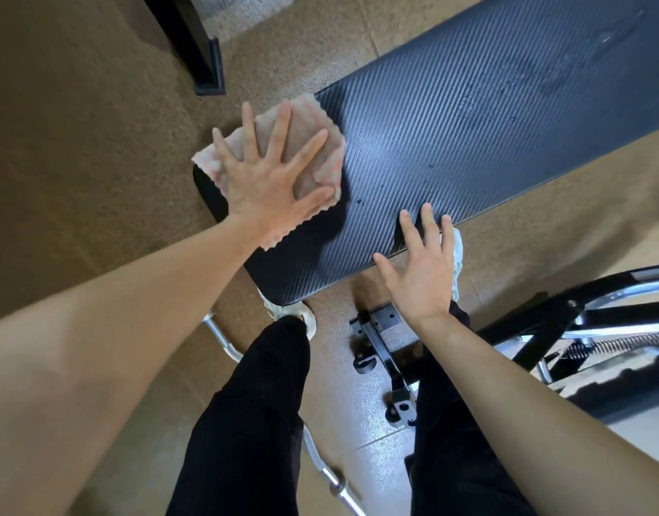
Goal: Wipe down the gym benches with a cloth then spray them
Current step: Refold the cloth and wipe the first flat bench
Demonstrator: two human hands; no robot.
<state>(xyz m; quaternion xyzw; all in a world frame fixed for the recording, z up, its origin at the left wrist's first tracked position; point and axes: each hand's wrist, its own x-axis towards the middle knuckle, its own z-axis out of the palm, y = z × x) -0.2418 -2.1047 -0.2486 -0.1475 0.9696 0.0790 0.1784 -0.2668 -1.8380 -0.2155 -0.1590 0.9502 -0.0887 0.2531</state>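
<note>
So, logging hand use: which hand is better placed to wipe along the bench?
Left. The left hand lies flat on the cloth; the right hand only touches the bench edge.

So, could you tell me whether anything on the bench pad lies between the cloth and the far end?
Nothing solid: the left hand presses the cloth flat on the near end of the bench pad, and only droplets lie ahead. The right hand touches the pad's side edge, beside that path.

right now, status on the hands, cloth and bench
Left hand open, flat, pressing cloth onto bench end. Right hand open, fingertips on bench's near edge. Droplets farther along. Curl bar on floor, off the bench.
</note>
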